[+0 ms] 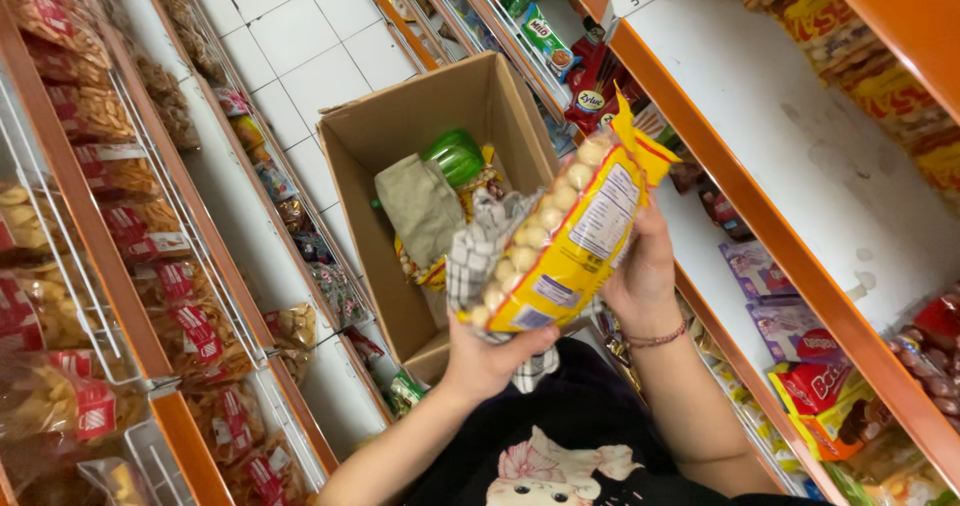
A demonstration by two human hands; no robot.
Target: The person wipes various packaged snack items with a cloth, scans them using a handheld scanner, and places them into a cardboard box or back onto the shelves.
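A yellow snack bag (565, 236) with a clear window showing pale round balls is being held up in front of the person, between both hands. Its long axis is running on a slant, from the lower end by the left hand (490, 356) up and away to the crimped yellow top end beyond the right hand (640, 271). The label side is facing the right hand.

The left hand is gripping the bag's lower end from beneath, thumb lying across the bottom edge, and it is also clutching a checked cloth (480, 266) that is bunching up along the near side of the bag. The right hand is closing around the far side of the bag at about mid-length, fingers hidden behind it. A thin bracelet (655, 339) is sitting on that wrist.

Just beyond the left hand an open cardboard box (400, 136) is standing on the tiled floor (300, 36). Inside it are lying a green bottle (455, 156), a folded drab cloth or bag (420, 206) and some yellow packets, partly hidden by the held bag.

Orange-edged shelves (790, 256) with more snack packs are running beyond the right hand, and wire racks (130, 266) of bagged snacks are lining the side out past the left hand.
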